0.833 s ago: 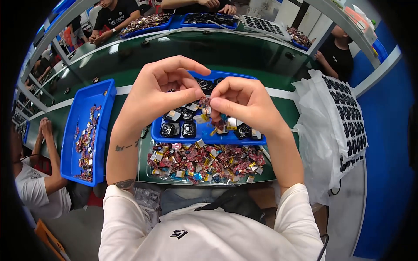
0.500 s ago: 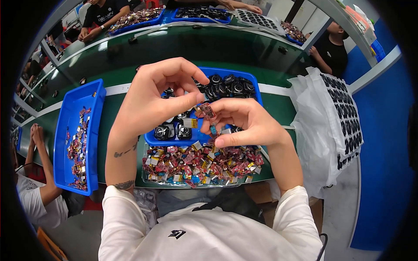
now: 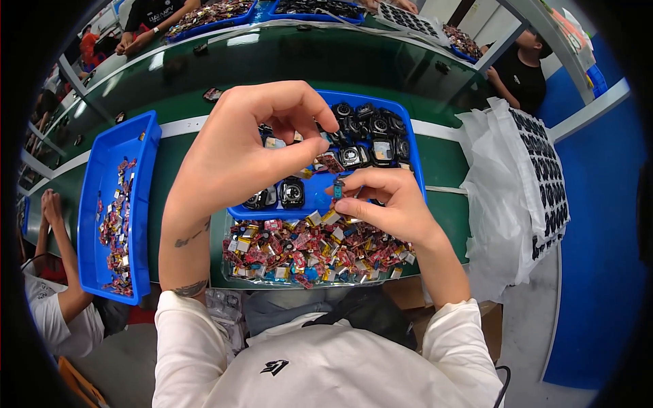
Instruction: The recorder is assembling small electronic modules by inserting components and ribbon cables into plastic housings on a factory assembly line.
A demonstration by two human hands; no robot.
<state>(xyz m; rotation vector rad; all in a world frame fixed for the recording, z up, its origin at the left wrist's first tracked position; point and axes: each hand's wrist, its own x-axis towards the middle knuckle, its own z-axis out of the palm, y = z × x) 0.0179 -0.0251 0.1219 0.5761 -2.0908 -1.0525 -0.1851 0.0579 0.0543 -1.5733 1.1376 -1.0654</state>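
My left hand [image 3: 255, 146] is raised over the middle blue tray [image 3: 416, 160], its fingers curled and thumb tip pinched in against a small red circuit board [image 3: 330, 162]. A bit of yellow and silver shows beside that board. Lower and to the right, my right hand [image 3: 384, 204] pinches a small teal part [image 3: 338, 190] between thumb and fingertips. Any wire between the board and the teal part is too fine to make out. Black watch cases [image 3: 292, 194] sit in the tray beneath. Nearer me, a clear tray holds a heap of circuit boards with batteries [image 3: 320, 248].
At left, a long blue tray [image 3: 151, 170] holds more small boards. Stacked trays of black parts [image 3: 541, 177] stand at right beside white plastic wrapping [image 3: 493, 204]. Across the green table [image 3: 272, 64] are other filled trays and co-workers. Another person's hands [image 3: 51, 207] are at far left.
My right hand has moved slightly down and apart from the left, with the teal part in its pinch. The board stays by my left thumb. The view has shifted slightly.
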